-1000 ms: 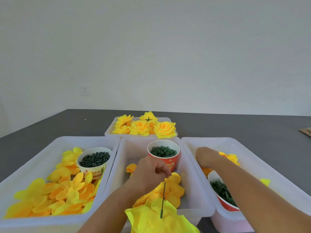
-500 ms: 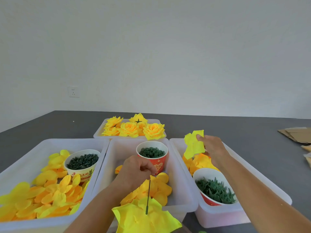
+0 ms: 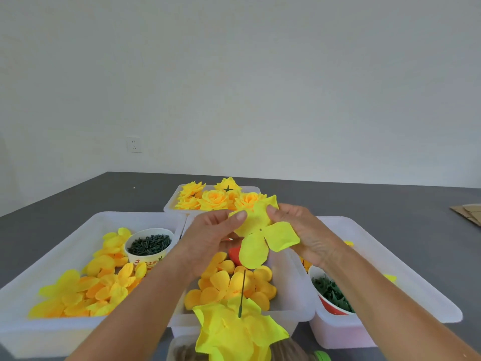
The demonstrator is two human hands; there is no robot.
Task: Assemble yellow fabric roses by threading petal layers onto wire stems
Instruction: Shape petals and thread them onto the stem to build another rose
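Over on the left, the big white tub (image 3: pixel 86 222) holds loose orange-yellow petal pieces (image 3: pixel 86 290) and a paper cup of dark green bits (image 3: pixel 149 244); none of it is being touched. Moving across, the left hand (image 3: pixel 208 238) is raised above the middle tub (image 3: pixel 294 272), thumb and fingertips pinching the left edge of a bright yellow petal layer (image 3: pixel 263 235). That layer hangs spread between both hands, its four lobes open and a small dark hole visible at the centre. Directly below, close to the person, a half-built rose (image 3: pixel 234 332) sits with its thin green wire stem (image 3: pixel 242 293) pointing up out of the petals already stacked on it; I cannot see what is holding it upright. Behind the hands, a far tray of finished roses (image 3: pixel 218 199) waits. The right hand (image 3: pixel 299 230) pinches the layer's right side, fingers curled behind the fabric. Further right, the last tub (image 3: pixel 390 256) carries a red cup of green calyx pieces (image 3: pixel 330 293).

To my eye the job now is to get that centre hole over the wire tip. It would go best with the fabric kept taut and flat between the two pinches, the hole lined up straight above the stem, then lowered squarely so the wire passes through without snagging or tearing. The cloth looks floppy, so slack would let the hole wander.
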